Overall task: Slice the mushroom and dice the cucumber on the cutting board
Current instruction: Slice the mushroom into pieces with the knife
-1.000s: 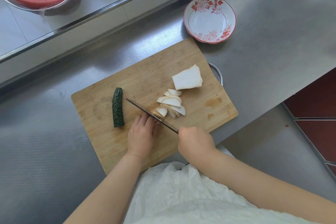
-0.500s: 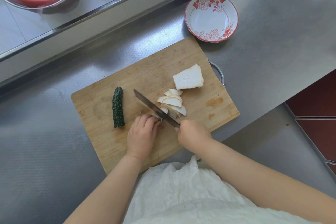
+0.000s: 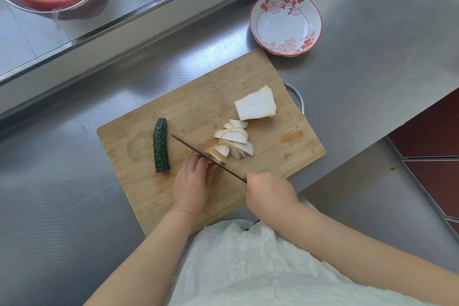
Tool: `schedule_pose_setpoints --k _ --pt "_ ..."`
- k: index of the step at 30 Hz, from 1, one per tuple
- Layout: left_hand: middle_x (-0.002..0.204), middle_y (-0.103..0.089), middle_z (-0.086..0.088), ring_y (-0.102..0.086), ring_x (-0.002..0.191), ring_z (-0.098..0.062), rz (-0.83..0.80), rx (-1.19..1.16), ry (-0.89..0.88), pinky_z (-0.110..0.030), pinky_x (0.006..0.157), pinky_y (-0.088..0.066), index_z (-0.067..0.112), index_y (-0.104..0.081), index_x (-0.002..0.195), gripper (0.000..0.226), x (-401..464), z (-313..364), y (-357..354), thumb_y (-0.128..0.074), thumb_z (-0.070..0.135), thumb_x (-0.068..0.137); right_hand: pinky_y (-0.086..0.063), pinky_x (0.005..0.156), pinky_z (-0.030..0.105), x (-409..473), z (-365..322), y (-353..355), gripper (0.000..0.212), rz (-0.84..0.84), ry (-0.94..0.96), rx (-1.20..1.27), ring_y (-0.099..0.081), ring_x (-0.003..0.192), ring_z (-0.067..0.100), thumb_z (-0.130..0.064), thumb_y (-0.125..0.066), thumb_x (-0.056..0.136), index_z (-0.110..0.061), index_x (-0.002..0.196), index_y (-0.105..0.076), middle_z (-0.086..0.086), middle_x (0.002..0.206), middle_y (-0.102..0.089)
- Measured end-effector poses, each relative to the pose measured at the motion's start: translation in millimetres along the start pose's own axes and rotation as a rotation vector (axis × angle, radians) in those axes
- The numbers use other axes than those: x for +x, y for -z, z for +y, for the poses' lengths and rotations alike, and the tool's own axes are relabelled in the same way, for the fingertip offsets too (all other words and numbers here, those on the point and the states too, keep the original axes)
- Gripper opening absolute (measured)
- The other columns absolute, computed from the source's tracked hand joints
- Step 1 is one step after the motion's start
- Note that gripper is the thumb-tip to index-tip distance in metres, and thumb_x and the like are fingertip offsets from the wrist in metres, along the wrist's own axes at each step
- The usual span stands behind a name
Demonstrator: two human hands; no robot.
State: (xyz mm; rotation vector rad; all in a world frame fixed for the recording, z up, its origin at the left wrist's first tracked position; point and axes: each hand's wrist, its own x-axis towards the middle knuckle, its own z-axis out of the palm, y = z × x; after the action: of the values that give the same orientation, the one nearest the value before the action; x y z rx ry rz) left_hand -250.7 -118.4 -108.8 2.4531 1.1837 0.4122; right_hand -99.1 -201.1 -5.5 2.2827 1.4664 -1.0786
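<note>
Mid-slice on the cutting board (image 3: pixel 139 156): right hand (image 3: pixel 269 194) with fingers wrapped round the knife (image 3: pixel 198 152) handle, left hand (image 3: pixel 191 181) with fingers curled down onto a small mushroom piece (image 3: pixel 215 156) under the blade, cut slices (image 3: pixel 236 140) fanned just beyond and a large uncut mushroom chunk (image 3: pixel 255 107) further back. Soft, light and a little springy by the look of it — likely to squash or skid, so best pinned from above with fingertips tucked clear. Cucumber (image 3: pixel 161 148) whole at the board's left — firmer, bumpy, prone to roll.

Board (image 3: pixel 139 181) on worktop (image 3: pixel 49 206); cucumber (image 3: pixel 161 145) at left, slices (image 3: pixel 234 141) right of it, mushroom (image 3: pixel 255 103) behind; bowl (image 3: pixel 285 23) behind board.
</note>
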Motion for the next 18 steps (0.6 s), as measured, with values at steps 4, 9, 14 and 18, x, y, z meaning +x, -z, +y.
schedule_pose_setpoints --k 4,9,14,18 --pt "0.081 -0.063 -0.013 -0.059 0.069 -0.033 0.002 0.03 -0.022 -0.034 0.053 -0.047 0.002 -0.063 0.084 0.032 2.4 2.3 4.0 -0.047 0.029 0.088 -0.026 0.045 0.025 -3.9 -6.5 2.3 0.021 -0.03 -0.021 -0.017 -0.049 0.071 0.026 -0.004 -0.041 0.094 -0.011 0.106 -0.057 0.008 0.095 -0.066" --pt "0.078 -0.063 -0.013 -0.059 0.066 -0.032 0.026 0.024 -0.039 -0.034 0.052 -0.047 0.001 -0.064 0.082 0.032 3.8 2.2 3.7 -0.046 0.027 0.088 -0.036 0.055 0.027 -1.8 -12.2 6.2 0.02 -0.07 -0.046 -0.003 -0.057 0.08 0.027 -0.004 -0.04 0.094 -0.009 0.107 -0.055 0.01 0.1 -0.065" --pt "0.079 -0.062 -0.012 -0.057 0.066 -0.031 0.009 0.045 -0.029 -0.035 0.053 -0.046 0.002 -0.064 0.082 0.035 2.5 -0.5 -0.8 -0.045 0.03 0.091 -0.038 0.063 0.028 2.0 -14.8 8.0 0.02 -0.077 -0.07 0.003 -0.047 0.075 0.022 -0.005 -0.041 0.095 -0.009 0.108 -0.056 0.007 0.088 -0.057" --pt "0.082 -0.063 -0.011 -0.057 0.069 -0.031 0.008 0.044 -0.026 -0.035 0.053 -0.046 0.003 -0.064 0.083 0.035 1.6 -2.5 -2.9 -0.045 0.031 0.094 -0.041 0.064 0.029 9.8 -17.9 6.3 0.019 -0.107 -0.075 0.012 -0.059 0.085 0.026 -0.005 -0.042 0.095 -0.009 0.108 -0.056 0.009 0.099 -0.063"
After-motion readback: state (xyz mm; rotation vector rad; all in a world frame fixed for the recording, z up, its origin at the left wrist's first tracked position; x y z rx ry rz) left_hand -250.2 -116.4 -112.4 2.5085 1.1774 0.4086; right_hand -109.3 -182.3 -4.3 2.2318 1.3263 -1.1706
